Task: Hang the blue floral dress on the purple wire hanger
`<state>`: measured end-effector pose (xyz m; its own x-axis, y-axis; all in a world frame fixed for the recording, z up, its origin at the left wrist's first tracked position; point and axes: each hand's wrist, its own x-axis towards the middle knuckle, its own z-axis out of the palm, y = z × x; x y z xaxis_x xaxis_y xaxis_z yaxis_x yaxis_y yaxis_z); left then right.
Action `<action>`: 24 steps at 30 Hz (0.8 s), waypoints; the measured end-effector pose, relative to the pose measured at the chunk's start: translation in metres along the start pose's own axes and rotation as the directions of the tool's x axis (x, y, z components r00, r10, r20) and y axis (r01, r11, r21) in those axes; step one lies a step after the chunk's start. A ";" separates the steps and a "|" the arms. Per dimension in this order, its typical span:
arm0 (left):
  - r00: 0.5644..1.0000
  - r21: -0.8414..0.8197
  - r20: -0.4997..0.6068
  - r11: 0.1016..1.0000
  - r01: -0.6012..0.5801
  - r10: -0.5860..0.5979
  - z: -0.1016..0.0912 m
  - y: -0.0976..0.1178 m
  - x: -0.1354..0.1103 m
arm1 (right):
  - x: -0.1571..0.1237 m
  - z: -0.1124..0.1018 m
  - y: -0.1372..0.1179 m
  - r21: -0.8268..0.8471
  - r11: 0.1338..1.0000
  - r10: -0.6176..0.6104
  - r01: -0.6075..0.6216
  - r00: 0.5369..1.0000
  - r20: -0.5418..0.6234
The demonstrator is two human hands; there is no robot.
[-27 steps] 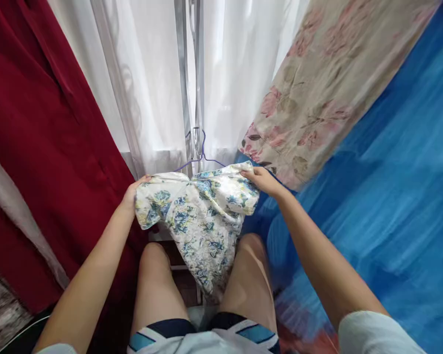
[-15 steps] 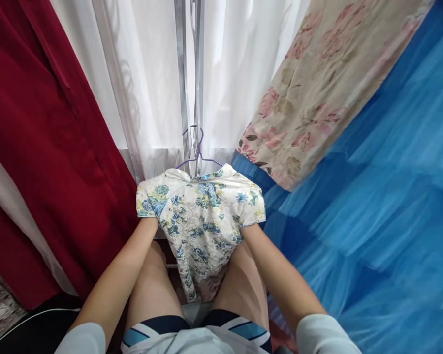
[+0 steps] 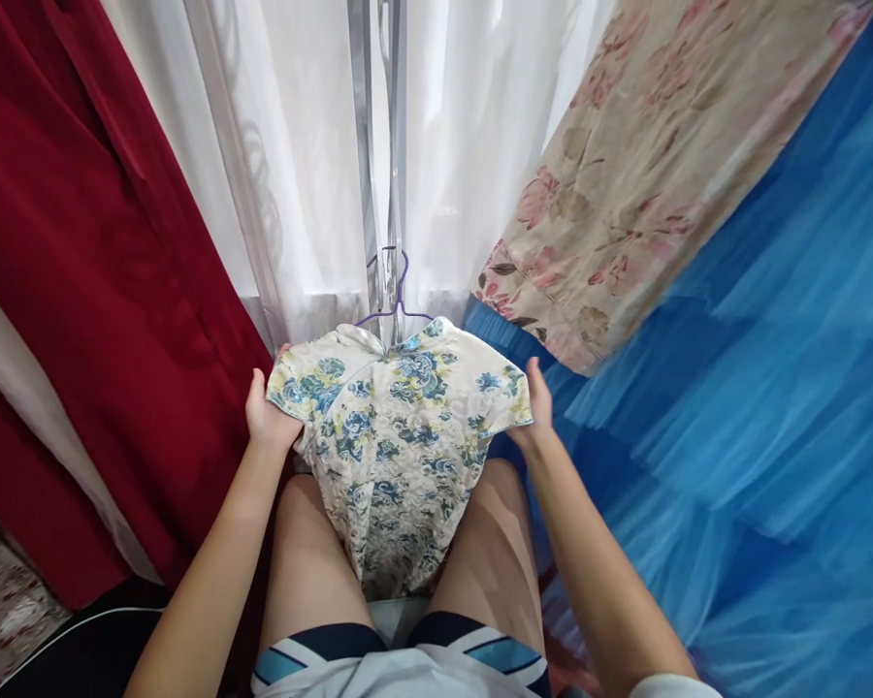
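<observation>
A white cheongsam (image 3: 400,446) with blue and yellow flowers hangs in front of me on a purple hanger (image 3: 399,305). It has short sleeves, and its lower part drops between my thighs. My left hand (image 3: 268,412) is at the left sleeve, thumb stretched up outside the cloth and a fingertip showing above the sleeve edge. Beside the right sleeve is my right hand (image 3: 539,407), its thumb also pointing up and apart from the fabric. Most fingers of both hands are hidden behind the sleeves.
Shiny grey strips (image 3: 379,145) hang down to the hanger in front of a white curtain (image 3: 306,174). Red cloth (image 3: 116,291) hangs at left. At right are a beige flowered cloth (image 3: 626,194) and blue tulle (image 3: 757,436). A black item with white piping (image 3: 73,650) lies lower left.
Both hands, earlier hidden under the cheongsam's sleeves, have moved outward and now show at the sleeve edges with thumbs outside. The sleeves are spread slightly wider.
</observation>
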<state>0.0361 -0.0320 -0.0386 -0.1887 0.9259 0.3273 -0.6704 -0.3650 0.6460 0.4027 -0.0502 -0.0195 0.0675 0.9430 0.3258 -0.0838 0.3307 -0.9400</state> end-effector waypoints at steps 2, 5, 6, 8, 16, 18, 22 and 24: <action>0.999 -0.015 0.030 0.999 -0.036 0.037 0.001 0.009 -0.003 | 0.000 -0.006 -0.004 0.093 0.993 0.062 -0.067 0.996 0.062; 0.992 0.077 0.049 0.989 -0.123 0.120 0.006 0.021 0.000 | -0.001 -0.008 -0.016 0.142 0.985 0.089 -0.102 0.991 0.096; 0.989 0.127 0.061 0.981 -0.144 0.138 0.008 0.026 0.002 | -0.002 -0.006 -0.020 0.170 0.981 0.080 -0.093 0.994 0.081; 0.979 0.257 0.115 0.947 -0.192 0.167 0.013 0.038 0.007 | -0.002 0.000 -0.029 0.261 0.962 0.071 -0.078 0.997 0.035; 0.703 0.760 0.632 -0.086 -0.644 0.328 0.062 0.074 -0.014 | -0.036 0.018 -0.038 0.412 0.911 0.074 0.014 0.978 -0.196; 0.708 0.757 0.644 -0.110 -0.644 0.289 0.074 0.066 -0.026 | -0.066 0.015 -0.032 0.348 0.936 0.037 0.059 0.964 -0.262; 0.788 0.758 0.523 0.246 -0.604 0.324 0.074 0.027 -0.037 | -0.132 0.002 -0.025 0.074 0.996 -0.048 0.048 0.999 -0.004; 0.873 0.721 0.351 0.497 -0.483 0.339 0.068 0.006 -0.037 | -0.153 -0.003 -0.031 0.039 0.998 -0.061 0.053 0.963 0.263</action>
<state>0.0880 -0.0754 0.0001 -0.1396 0.6503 0.7468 0.2756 -0.6988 0.6600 0.3977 -0.2048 -0.0405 -0.1918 0.8971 0.3980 -0.1186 0.3813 -0.9168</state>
